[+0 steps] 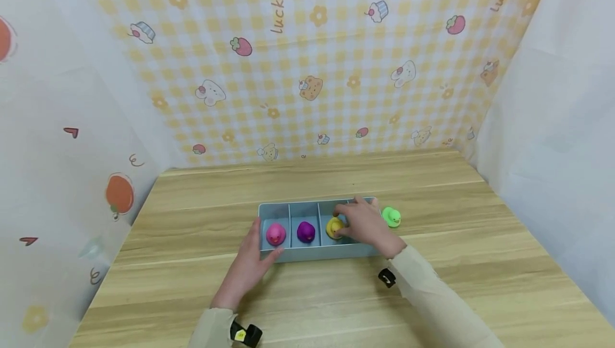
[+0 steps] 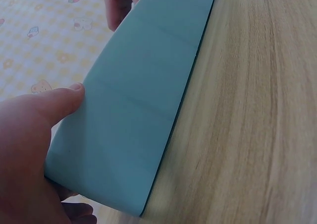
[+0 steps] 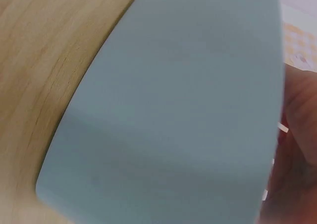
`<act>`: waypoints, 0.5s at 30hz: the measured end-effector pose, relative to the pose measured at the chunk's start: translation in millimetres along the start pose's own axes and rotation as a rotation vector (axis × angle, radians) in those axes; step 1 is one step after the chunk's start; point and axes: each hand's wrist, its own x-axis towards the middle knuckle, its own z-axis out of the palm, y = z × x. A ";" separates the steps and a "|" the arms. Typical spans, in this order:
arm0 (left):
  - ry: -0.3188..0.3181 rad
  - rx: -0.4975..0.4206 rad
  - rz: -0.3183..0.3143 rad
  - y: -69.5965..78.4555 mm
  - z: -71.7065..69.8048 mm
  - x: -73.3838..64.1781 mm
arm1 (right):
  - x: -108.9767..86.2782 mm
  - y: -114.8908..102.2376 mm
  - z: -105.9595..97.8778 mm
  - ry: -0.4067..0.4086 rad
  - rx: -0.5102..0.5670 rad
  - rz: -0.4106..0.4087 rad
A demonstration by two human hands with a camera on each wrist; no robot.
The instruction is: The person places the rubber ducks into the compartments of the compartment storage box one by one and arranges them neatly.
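Note:
A blue-grey divided box (image 1: 331,253) stands lengthwise on the table. My left hand (image 1: 247,254) holds its left end, the thumb at the front rim and the fingers along the end wall; the left wrist view shows the thumb (image 2: 67,101) at the rim too. A pink rubber duck (image 1: 276,234) sits in the leftmost compartment, a purple one (image 1: 306,232) in the compartment beside it. In the third compartment my right hand (image 1: 366,224) pinches a yellow rubber duck (image 1: 331,228) between thumb and finger. That hand covers most of the rightmost compartment.
Just past the box's right end, a green rubber duck (image 1: 392,216) lies on the wooden table (image 1: 202,241). A checked cloth wall (image 1: 288,70) rises behind the table, with white sheets (image 1: 552,97) at both sides.

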 end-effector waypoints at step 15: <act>-0.010 0.017 0.002 1.5 0.9 3.0 | -19.9 26.2 -16.6 0.110 0.138 0.006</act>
